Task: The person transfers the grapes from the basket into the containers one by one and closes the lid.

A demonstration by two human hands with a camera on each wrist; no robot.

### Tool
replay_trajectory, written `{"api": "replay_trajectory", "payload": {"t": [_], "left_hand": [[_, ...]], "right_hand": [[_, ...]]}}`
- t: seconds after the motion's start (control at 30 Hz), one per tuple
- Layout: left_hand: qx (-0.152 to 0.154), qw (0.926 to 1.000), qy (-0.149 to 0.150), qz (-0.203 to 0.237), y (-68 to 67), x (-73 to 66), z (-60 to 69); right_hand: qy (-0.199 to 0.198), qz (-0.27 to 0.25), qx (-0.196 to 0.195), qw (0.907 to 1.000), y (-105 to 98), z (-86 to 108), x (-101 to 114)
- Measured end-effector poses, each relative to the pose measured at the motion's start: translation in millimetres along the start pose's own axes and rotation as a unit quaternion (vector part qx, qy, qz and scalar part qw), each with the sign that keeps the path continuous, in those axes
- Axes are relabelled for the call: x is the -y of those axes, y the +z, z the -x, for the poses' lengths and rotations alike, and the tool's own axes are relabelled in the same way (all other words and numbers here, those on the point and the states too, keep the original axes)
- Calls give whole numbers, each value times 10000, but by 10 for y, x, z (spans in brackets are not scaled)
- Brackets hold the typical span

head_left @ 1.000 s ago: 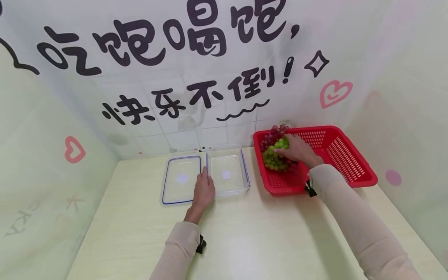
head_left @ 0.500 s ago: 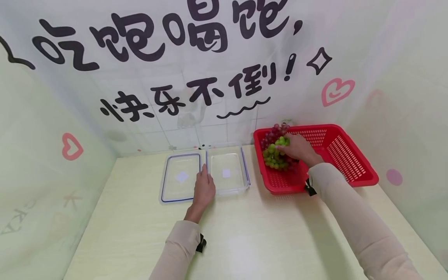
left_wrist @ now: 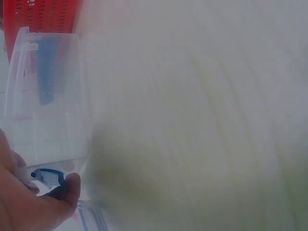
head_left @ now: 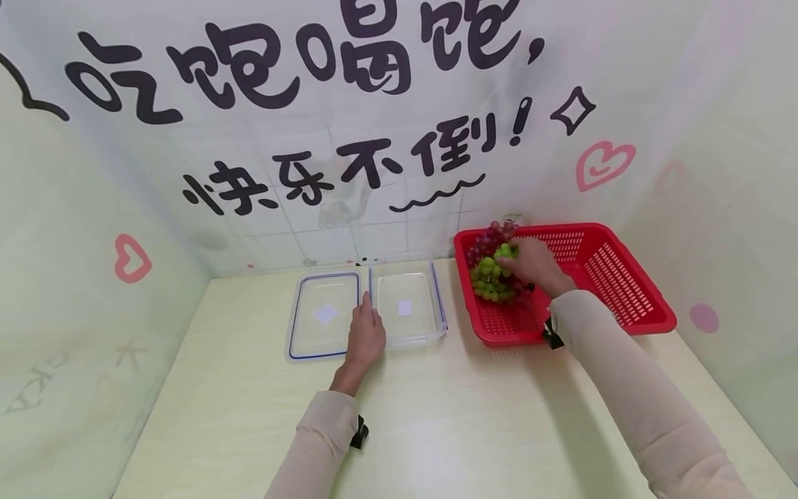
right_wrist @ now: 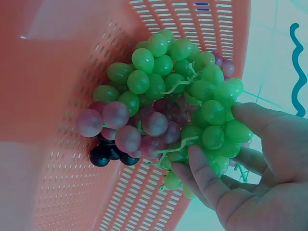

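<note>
- Little has moved since the earlier frames: right hand (head_left: 537, 267) has shifted only slightly on the green grapes (head_left: 492, 281), and left hand (head_left: 366, 333) stays by the box. Framing drifted a bit.
- Green grapes: left end of the red basket (head_left: 514, 339), with red grapes (head_left: 489, 239) alongside, up to the far-left rim. Right wrist view also shows black grapes (right_wrist: 100, 155) low against the slotted wall.
- Right hand: gripping the green bunch, thumb on one side, fingers on the other. Bunch not visibly clear of the basket.
- Left hand: pinching the clear box (head_left: 411, 339) at its left side, around a blue-edged flap (left_wrist: 50, 175).
- Handling, my read: grapes light, glossy, a bit slippery. Bunch should flex and swing; single grapes may pop off if squeezed. Best hold is around the stem (right_wrist: 180, 144) plus a few grapes, not one grape.
- Snag risk: stems and neighbouring bunches are tangled close; slots could catch stalks.
- Box looks light and stiff, likely to slide if unheld. Lid (head_left: 325, 294) lies flat just left of it.
- Edges: basket's left rim stands between grapes and box, narrow counter (head_left: 424, 423) strip there. Wall (head_left: 399, 242) close on the far side. Open room is on the near side.
</note>
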State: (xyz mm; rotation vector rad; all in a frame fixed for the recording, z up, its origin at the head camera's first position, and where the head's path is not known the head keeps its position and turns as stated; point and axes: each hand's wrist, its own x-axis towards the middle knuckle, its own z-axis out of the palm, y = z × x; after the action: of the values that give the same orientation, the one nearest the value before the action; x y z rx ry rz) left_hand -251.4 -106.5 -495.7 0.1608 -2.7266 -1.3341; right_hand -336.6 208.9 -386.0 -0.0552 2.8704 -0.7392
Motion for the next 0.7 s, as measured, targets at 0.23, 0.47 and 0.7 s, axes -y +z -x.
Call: {"api": "replay_trajectory", "payload": {"t": [0.23,0.47,0.7], "left_hand": [[8,10000,39,-28,0,3,-4],[-32,9999,94,-45,-17,13,-10],[-26,10000,67,-20,-26,-10,12]], "right_hand": [[17,-116,7,9999,-37,51,13],[-157,-156,-25,9998,-76,80,13],[-247,-82,18,9997,-114,89,-3]]}}
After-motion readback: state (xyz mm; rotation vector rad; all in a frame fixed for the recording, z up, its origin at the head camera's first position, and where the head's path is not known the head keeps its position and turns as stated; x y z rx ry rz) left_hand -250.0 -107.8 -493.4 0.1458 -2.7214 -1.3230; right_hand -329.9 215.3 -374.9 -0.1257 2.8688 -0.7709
